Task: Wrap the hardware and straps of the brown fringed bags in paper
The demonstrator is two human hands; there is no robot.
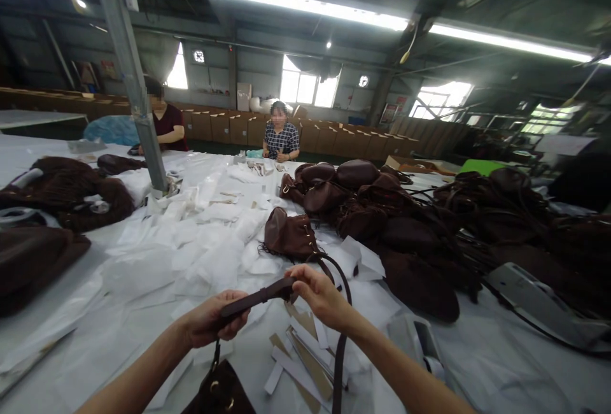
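A dark brown leather strap (258, 298) is stretched between my two hands above the table. My left hand (217, 318) is closed around its left part. The fingers of my right hand (317, 293) pinch its other end, where the strap bends and loops down to the right. Below my left hand, a dark brown bag (222, 392) with gold-coloured eyelets shows at the bottom edge. Another small brown bag (291, 232) lies just beyond my hands. Under the strap are strips of white and tan card (300, 360).
Brown bags are piled at the right (353, 197) and left (71, 191). White sheets (143, 274) cover much of the table (477, 376). A tape dispenser (422, 344) stands at the right. A metal post (138, 95) rises at the left. Two people are across the table.
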